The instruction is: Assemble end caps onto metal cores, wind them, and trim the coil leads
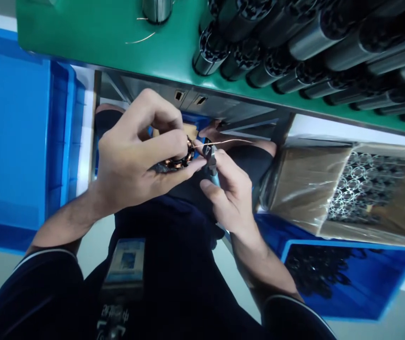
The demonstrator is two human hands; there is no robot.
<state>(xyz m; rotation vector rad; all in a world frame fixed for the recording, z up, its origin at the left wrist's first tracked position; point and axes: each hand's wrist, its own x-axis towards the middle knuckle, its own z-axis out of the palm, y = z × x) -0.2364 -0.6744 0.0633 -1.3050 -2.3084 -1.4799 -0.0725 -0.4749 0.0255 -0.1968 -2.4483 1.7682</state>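
Green-topped workbench beneath rows of slotted metal cylinders on their sides, and a loose copper wire.

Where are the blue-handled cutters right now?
In the head view, the blue-handled cutters are gripped in the person's right hand, their tips just beside the copper-wound coil held in the left hand.

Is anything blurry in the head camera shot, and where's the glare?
In the head view, the left hand and right hand look fairly sharp, the copper-wound coil and blue-handled cutters slightly soft; glare lies on the plastic film over the carton and the metal cylinders; wide-angle distortion tilts the green bench.
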